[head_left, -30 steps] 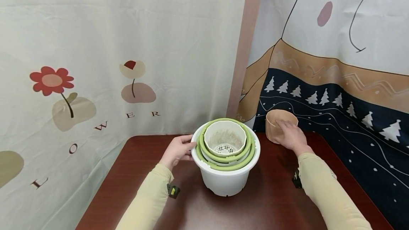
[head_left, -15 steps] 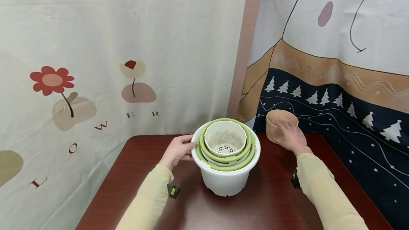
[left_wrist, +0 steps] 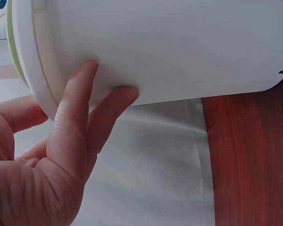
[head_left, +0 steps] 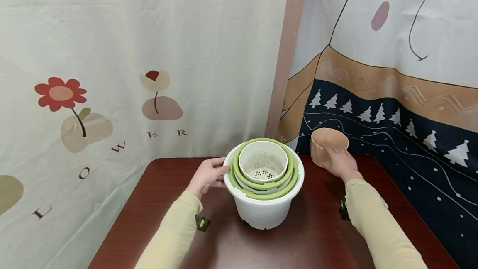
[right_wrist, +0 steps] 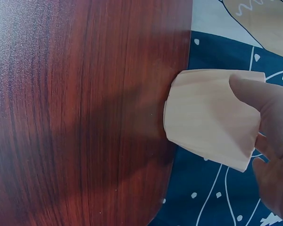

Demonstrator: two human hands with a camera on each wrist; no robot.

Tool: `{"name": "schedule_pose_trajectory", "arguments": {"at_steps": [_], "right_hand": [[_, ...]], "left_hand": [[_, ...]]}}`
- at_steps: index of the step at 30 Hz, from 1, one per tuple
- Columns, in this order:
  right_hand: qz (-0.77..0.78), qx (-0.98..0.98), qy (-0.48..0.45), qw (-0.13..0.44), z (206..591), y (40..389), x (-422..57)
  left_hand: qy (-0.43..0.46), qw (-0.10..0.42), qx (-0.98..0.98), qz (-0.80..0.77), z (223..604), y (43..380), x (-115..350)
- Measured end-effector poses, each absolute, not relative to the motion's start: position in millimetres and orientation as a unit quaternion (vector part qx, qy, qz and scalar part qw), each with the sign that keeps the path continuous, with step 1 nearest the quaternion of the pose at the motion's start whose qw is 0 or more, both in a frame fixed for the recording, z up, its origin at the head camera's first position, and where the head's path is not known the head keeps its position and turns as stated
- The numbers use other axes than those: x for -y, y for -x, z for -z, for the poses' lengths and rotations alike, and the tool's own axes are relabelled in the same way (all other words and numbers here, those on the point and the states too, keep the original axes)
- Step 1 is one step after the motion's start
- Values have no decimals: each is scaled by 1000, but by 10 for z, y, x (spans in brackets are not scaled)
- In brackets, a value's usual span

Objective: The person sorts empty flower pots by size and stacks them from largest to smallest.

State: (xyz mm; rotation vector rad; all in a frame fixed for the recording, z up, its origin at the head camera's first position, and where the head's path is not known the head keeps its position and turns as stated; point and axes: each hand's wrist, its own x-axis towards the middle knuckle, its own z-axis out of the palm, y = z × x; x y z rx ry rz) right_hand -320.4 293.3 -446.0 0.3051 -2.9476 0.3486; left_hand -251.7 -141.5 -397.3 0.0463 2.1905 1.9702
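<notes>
A large white flowerpot (head_left: 264, 214) stands on the table, with smaller pots nested inside it. Two green rims (head_left: 263, 196) show within, and a cream pot (head_left: 263, 157) with a grid of drain holes sits innermost. My left hand (head_left: 206, 176) holds the white pot's left rim; in the left wrist view, fingertips (left_wrist: 127, 92) press on the wall below it. To the right, my right hand (head_left: 341, 163) grips a peach flowerpot (head_left: 318, 150) by its near rim. The right wrist view has my thumb (right_wrist: 250, 89) along its outer wall, while the other fingers are partly hidden.
The dark red table (head_left: 261, 252) has rounded back corners, and the peach pot stands close to the back right one. Behind hangs a pale flower-print curtain (head_left: 216, 74); at right, a navy and tan curtain (head_left: 392, 136) comes close to the peach pot.
My right hand and forearm have shifted slightly left, the fingers settling lower at the peach pot's near rim. My left hand and the nested pots stay put.
</notes>
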Motion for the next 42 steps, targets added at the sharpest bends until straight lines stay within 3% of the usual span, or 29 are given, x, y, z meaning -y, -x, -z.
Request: {"name": "schedule_pose_trajectory", "arguments": {"at_steps": [14, 42], "right_hand": [[-85, 979, -99, 158, 4507, 3179, -2918], [-101, 979, -70, 162, 4534, 3021, -2949]], "left_hand": [[-17, 99, -743, -662, 3965, 2517, 1418], [-17, 99, -747, -657, 3961, 2515, 1424]]}}
